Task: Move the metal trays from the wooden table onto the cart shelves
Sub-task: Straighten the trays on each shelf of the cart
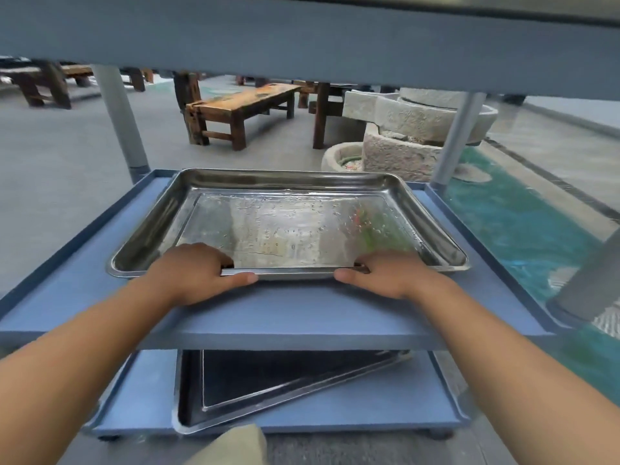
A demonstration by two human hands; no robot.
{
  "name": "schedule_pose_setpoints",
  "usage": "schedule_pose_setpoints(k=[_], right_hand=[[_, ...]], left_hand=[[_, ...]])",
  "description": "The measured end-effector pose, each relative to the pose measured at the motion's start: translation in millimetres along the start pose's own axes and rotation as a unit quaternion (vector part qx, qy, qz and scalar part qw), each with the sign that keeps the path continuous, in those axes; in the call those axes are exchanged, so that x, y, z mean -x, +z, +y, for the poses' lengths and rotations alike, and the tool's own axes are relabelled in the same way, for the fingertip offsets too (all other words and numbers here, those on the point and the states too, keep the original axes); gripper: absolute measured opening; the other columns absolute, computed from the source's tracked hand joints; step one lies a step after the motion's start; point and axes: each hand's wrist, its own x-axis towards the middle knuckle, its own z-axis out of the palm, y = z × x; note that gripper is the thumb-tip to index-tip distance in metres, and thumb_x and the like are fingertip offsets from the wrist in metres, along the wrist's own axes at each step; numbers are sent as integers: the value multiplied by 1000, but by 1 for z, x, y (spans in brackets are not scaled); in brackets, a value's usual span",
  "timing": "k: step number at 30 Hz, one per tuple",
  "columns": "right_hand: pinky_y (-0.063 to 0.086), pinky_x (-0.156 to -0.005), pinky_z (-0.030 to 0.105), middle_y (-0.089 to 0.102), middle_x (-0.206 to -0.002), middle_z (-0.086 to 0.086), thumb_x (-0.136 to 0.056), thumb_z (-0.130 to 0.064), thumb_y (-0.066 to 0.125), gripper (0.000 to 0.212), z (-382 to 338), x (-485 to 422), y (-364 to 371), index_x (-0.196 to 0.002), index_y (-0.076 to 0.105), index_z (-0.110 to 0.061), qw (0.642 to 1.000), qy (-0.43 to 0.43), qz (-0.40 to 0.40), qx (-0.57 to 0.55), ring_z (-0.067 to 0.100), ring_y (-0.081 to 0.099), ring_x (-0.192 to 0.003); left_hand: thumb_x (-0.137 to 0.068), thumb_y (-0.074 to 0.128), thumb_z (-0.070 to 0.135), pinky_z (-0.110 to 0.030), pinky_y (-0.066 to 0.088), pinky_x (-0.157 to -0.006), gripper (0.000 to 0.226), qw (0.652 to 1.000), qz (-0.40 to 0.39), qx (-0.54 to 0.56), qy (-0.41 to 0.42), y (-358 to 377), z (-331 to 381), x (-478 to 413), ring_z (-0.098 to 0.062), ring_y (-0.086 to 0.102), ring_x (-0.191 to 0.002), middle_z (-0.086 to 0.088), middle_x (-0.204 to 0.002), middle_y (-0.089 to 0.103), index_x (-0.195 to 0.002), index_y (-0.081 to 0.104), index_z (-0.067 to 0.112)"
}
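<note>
A shiny, wet metal tray lies flat on the blue middle shelf of the cart. My left hand grips the tray's near rim left of centre, fingers inside and thumb along the outer edge. My right hand holds the same rim right of centre in the same way. On the bottom shelf lies a second metal tray, turned at an angle, its far part hidden under the middle shelf.
The cart's top shelf hangs low overhead. Grey posts stand at the corners. Beyond are a wooden bench, stone troughs and a green floor strip to the right.
</note>
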Motion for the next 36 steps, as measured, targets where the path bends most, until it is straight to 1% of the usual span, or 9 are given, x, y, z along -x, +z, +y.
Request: schedule_pose_setpoints(k=[2,4,10,17,23,27,30,33,36], right_hand=[[43,-84,38,60,-126,-5,-53,-102,8,107,0,-3,1,-114,59,-31,1000,-1,-4,9,23,56,-117],[45,-87,38,61,-128,-5,-52,-103,6,112,-3,-4,1,-121,59,-33,1000,15,2,16,23,57,-116],[49,-87,36,67,-117,-5,-51,-104,4,111,-9,0,1,-113,65,-36,999,30,11,9,23,61,-108],[51,-77,33,64,-88,-10,-51,-104,8,103,-12,30,-2,-98,68,-33,1000,22,-1,-22,21,63,-91],[44,-66,35,55,-72,-12,-54,-103,8,87,-19,68,8,-75,51,-31,999,34,37,-7,21,59,-80],[41,-70,37,69,-109,-4,-55,-103,9,105,-22,84,12,-112,63,-34,998,43,41,2,25,63,-106],[39,-78,41,60,-135,-6,-54,-103,12,111,-24,95,12,-130,57,-36,998,59,17,-14,23,57,-122],[40,-79,41,58,-138,-7,-52,-104,12,114,-25,103,13,-132,55,-36,998,59,18,-21,23,56,-124],[40,-72,37,67,-121,-7,-51,-104,10,112,-26,106,15,-121,62,-35,997,58,44,-12,22,62,-111]], left_hand=[[-57,9,103,-34,52,-79,100,1000,5,-10,7,1,-4,-6,-18,65,-90,8,-98,73,-96,70,34],[-56,8,103,-31,50,-73,100,1000,1,-18,10,1,-6,-11,-18,64,-88,9,-95,72,-94,71,34],[-54,9,104,-26,38,-56,100,999,-14,-25,-14,-4,0,-7,-15,61,-76,7,-83,69,-83,70,31],[-56,7,102,-35,53,-70,101,1000,-21,-4,-11,-8,14,20,-16,61,-72,4,-76,67,-82,70,27],[-57,7,102,-34,52,-70,102,1000,-12,3,7,-11,21,47,-17,63,-74,5,-78,69,-86,70,27],[-59,7,101,-32,47,-62,96,1000,2,5,17,-14,27,64,-17,60,-70,7,-73,66,-86,68,32],[-60,7,101,-34,53,-69,99,1000,8,0,17,-12,31,76,-17,65,-77,7,-82,71,-95,70,33],[-58,6,102,-34,53,-74,105,1000,18,-1,8,-10,32,84,-19,68,-86,5,-92,74,-106,69,33],[-57,6,102,-35,53,-74,106,1000,17,-1,4,-14,35,85,-19,68,-86,4,-92,74,-107,70,33]])
